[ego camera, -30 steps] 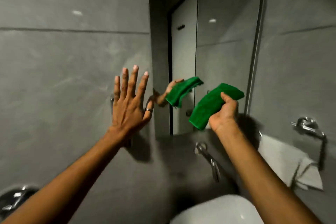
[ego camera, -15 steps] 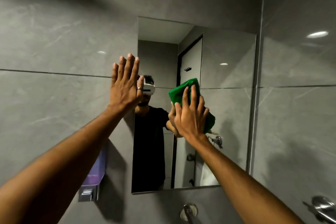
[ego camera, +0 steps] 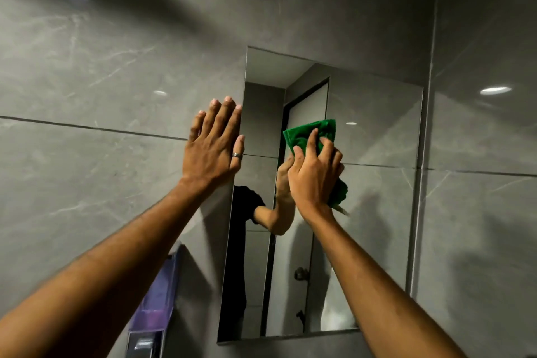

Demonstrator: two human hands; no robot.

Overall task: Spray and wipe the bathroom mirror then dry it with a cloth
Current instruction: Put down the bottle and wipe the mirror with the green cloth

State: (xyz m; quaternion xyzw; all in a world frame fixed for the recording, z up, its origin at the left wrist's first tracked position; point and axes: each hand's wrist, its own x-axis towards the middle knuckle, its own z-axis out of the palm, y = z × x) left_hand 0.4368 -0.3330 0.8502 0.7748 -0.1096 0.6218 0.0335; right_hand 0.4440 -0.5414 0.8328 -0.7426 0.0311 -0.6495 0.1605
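A tall frameless mirror [ego camera: 374, 212] hangs on the grey tiled wall in the head view. My right hand [ego camera: 315, 174] presses a folded green cloth [ego camera: 312, 134] flat against the glass, in its upper middle part. The cloth sticks out above my fingers and below my palm. My left hand [ego camera: 215, 145] lies flat on the wall tile, fingers straight and together, right at the mirror's left edge. It holds nothing and wears a ring. The mirror reflects my arm, a dark shirt and a door.
A purple soap dispenser [ego camera: 155, 299] is fixed to the wall at lower left, beside the mirror's left edge and under my left forearm. A vertical tile joint [ego camera: 430, 125] runs just right of the mirror. Grey tiles surround everything.
The view has tilted up from the tap and basin to the mirror. My right hand went from holding the cloth in the air to pressing it on the glass. My left hand stayed flat on the wall.
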